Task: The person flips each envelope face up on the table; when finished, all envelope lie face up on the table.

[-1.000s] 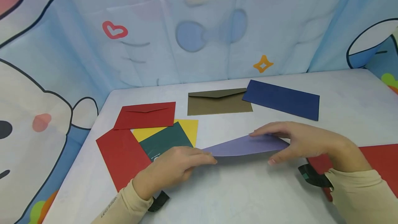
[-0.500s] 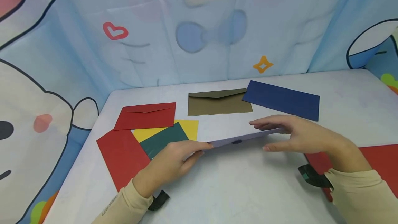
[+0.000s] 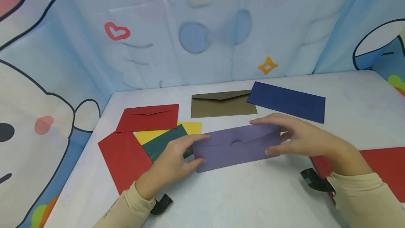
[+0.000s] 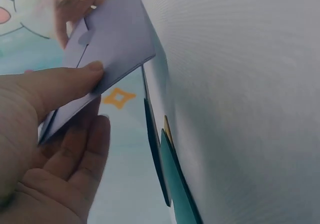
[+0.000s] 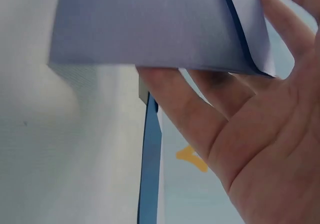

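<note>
A purple envelope [image 3: 234, 150] is held up over the table's middle, its flap side with a small tab turned toward me. At its left end my left hand [image 3: 172, 161] pinches it, thumb in front and fingers behind, as the left wrist view confirms with the thumb pressed on the envelope [image 4: 115, 39]. My right hand [image 3: 303, 138] grips the right end. In the right wrist view its fingers [image 5: 185, 104] pass behind the envelope [image 5: 145, 29]. Just beyond the left hand lies a dark green envelope [image 3: 167, 141], partly hidden by that hand.
On the white table [image 3: 240, 200] lie a red envelope [image 3: 152, 117], another red one [image 3: 123, 157], a yellow one [image 3: 193, 129], an olive one [image 3: 223, 108] and a navy one [image 3: 288, 101] overlapping it. Red paper [image 3: 384, 164] lies partly under the right forearm. A printed cloth [image 3: 215, 62] hangs behind.
The purple envelope has tilted from nearly edge-on to face me with its flap side. Both hands have shifted slightly, and the left thumb has come onto its front.
</note>
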Demonstrator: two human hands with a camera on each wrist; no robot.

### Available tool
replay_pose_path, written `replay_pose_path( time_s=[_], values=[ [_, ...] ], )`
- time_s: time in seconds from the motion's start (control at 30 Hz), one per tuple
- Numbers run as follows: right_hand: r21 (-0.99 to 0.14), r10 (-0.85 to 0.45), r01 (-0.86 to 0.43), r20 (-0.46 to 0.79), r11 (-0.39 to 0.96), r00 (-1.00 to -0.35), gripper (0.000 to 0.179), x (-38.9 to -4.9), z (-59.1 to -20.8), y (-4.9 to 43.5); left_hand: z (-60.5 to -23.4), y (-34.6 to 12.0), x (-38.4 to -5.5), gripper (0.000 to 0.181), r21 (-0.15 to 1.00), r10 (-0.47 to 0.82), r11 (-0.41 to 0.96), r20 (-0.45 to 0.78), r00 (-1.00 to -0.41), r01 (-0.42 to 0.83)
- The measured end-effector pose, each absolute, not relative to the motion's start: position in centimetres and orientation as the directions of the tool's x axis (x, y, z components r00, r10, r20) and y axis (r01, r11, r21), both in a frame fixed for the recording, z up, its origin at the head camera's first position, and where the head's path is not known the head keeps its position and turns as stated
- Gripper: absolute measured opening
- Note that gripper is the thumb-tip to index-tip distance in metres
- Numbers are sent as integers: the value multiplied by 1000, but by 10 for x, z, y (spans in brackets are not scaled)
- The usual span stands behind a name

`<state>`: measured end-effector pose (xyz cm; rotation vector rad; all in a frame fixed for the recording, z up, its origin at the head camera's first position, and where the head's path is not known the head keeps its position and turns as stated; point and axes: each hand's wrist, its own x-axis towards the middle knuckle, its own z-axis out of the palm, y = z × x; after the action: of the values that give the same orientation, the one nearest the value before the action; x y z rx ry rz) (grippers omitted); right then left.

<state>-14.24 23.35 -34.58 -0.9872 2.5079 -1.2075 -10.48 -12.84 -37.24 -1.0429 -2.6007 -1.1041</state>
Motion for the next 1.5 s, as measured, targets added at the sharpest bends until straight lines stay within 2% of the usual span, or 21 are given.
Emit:
replay_pose_path(
  time_s=[0.1,0.23,0.43,0.77,1.0,1.17,1.33,1.5],
  values=[
    [-745,-639,-479,92,465,-763,66,-144,-348,232,-372,-129,-105,64,615,515,544,294,-806,571],
    [-711,-642,-501,91,493,-762,63,-145,-352,230,-374,-129,-105,68,628,508,562,251,-824,538],
    [-669,-631,-512,83,538,-772,63,-146,-358,226,-376,-131,-105,73,604,526,587,220,-821,538],
    [-622,-617,-494,22,608,-786,64,-149,-365,219,-377,-132,-105,69,461,537,704,152,-830,540],
    [-492,-609,-514,-42,702,-792,62,-148,-369,212,-380,-134,-104,57,412,565,733,74,-822,541],
    [-455,-588,-504,-56,734,-807,61,-145,-369,210,-381,-133,-104,51,360,594,743,31,-804,563],
    [-454,-578,-489,-74,745,-813,60,-144,-370,213,-381,-133,-103,53,350,592,752,15,-806,559],
    [-418,-540,-458,-95,784,-837,59,-145,-370,223,-382,-133,-103,51,374,592,735,53,-804,566]
  ],
)
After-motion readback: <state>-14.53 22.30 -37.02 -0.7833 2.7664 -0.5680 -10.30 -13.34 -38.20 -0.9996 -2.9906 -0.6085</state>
